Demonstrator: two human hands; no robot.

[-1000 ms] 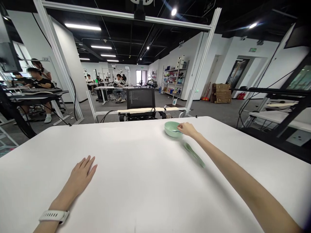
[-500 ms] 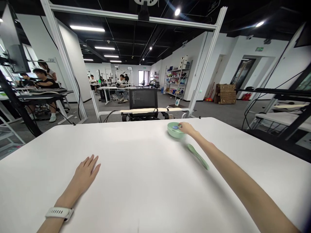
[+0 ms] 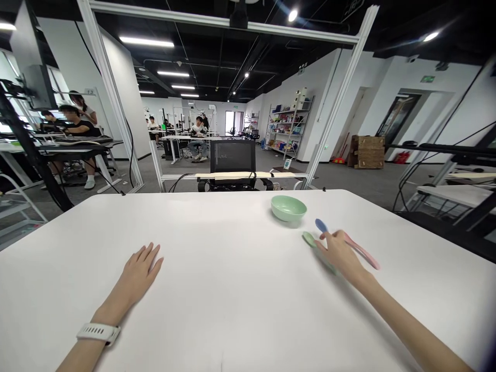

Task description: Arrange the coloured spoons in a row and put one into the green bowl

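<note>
Blue spoon (image 3: 321, 225) is just R of & a bit nearer us than the green bowl (image 3: 289, 208), by our R hand (image 3: 341, 254); handle's hidden, so can't tell if fingers are clamped on it. Green spoon (image 3: 309, 238), partly covered by that hand, & pink spoon (image 3: 364, 252) also R of bowl, pink farthest. Our L hand (image 3: 137, 274): flat on white table (image 3: 217, 289), well L of bowl, fingers slightly apart.

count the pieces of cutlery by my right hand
3: a green spoon partly under the right hand, a blue spoon showing just ahead of it, and a pink handle to its right. The hand hides parts of them, perhaps others.
</note>
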